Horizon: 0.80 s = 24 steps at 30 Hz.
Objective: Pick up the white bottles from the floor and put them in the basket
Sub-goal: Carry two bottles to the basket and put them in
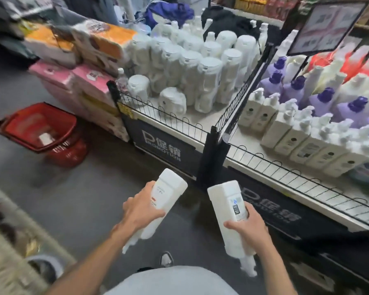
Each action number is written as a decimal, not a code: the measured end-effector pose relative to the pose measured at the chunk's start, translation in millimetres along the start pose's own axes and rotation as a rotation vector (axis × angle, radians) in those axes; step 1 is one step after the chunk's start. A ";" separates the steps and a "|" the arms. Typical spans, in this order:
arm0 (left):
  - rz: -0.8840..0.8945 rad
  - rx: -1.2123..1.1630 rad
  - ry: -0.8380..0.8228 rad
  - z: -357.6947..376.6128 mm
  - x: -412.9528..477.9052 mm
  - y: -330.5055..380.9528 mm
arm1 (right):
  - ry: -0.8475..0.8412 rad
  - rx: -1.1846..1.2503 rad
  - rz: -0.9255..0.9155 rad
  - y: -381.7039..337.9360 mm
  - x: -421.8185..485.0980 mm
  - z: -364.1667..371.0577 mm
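Already two white pump bottles are gripped clear of the floor, one [161,203] by the left hand [141,211], one [230,216] by the right hand [246,227]; the red basket [19,122], seemingly holding something white, is left unreached.

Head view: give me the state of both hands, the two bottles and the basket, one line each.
left hand: closed around a white bottle
left bottle: held off the floor, pump end down
right hand: closed around a white bottle
right bottle: held off the floor, pump end down
red basket: on the floor, open, something white inside
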<state>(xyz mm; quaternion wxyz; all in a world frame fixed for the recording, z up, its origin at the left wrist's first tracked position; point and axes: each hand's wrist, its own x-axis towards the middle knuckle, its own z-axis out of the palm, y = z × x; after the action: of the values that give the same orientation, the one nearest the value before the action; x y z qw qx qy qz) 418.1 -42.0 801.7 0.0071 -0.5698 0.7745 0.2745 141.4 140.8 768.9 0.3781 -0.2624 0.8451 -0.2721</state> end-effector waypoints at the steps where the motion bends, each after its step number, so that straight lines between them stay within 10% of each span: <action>1: -0.025 -0.015 0.018 -7.9 2.7 -12.4 | -0.024 -0.011 -0.025 -14.1 7.3 11.0; 24: -0.680 -0.318 0.318 -69.6 47.8 -135.3 | -0.544 -0.331 -0.352 -268.8 201.0 161.2</action>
<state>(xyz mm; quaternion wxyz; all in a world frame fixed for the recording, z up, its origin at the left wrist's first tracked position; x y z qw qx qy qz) 542.3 -141.2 788.9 -0.1106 -0.8227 0.4815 0.2813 215.4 -223.8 754.9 0.4888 -0.5243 0.6881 -0.1128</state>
